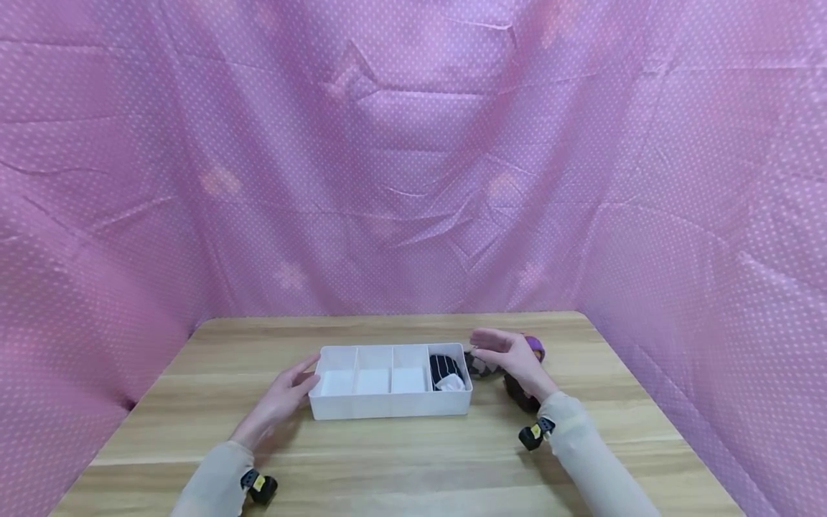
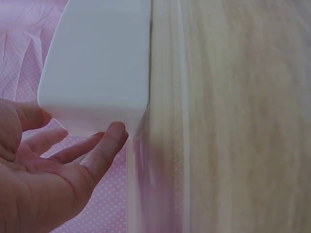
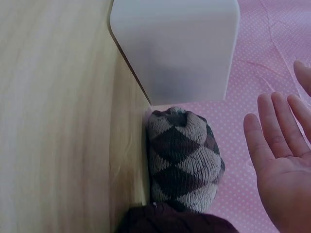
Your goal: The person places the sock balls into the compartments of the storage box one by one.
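Hands flank the divider box; rolled socks wait by your right hand.

Your left hand (image 1: 282, 399) lies at 9 o'clock of the white divider box (image 1: 390, 409), fingers straight and relaxed, tips touching its left end wall, gripping nothing. The box looks like thin, light, stiff plastic, likely to slide on the smooth wooden tabletop (image 1: 413, 459), so steady it by an end wall. Its rightmost compartment holds a black striped sock roll (image 1: 444, 370); the other three show only white bottoms. At 3 o'clock, just beside the box, sits the grey argyle sock roll (image 3: 183, 159), soft, light and squashy: pinch it round the middle. Your right hand (image 1: 513, 357) hovers over it, fingers spread, holding nothing. Darker and purple rolls (image 1: 535, 347) lie beyond. Pink dotted cloth (image 1: 413, 158) curtains every side.
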A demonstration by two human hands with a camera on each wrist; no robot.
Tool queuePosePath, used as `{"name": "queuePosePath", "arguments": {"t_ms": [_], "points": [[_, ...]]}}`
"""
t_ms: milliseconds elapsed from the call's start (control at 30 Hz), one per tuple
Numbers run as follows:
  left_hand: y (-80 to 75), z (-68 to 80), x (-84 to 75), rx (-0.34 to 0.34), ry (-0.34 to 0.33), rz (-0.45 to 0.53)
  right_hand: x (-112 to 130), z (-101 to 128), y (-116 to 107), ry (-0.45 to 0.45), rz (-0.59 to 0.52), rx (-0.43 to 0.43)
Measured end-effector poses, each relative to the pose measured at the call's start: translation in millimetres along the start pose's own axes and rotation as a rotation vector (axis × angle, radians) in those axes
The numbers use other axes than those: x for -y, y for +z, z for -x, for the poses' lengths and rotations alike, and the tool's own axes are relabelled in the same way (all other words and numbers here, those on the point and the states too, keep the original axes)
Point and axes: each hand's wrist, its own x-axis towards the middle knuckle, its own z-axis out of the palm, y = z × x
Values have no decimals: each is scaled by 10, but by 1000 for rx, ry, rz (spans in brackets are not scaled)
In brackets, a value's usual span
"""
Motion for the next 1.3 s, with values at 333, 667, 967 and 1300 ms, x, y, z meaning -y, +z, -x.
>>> {"name": "queuePosePath", "arguments": {"t_ms": [333,667,967,1300], "points": [[9,-18,23,-3,7,-1,11,121,-202,9,-21,-20],[5,-4,-2,0,11,-15,-57,190,-399,30,1,-22],[-1,28,-16,4,7,-42,-104,238,-596,7,-26,48],[33,33,-2,13,33,-16,-204,421,-803,27,56,123]]}}
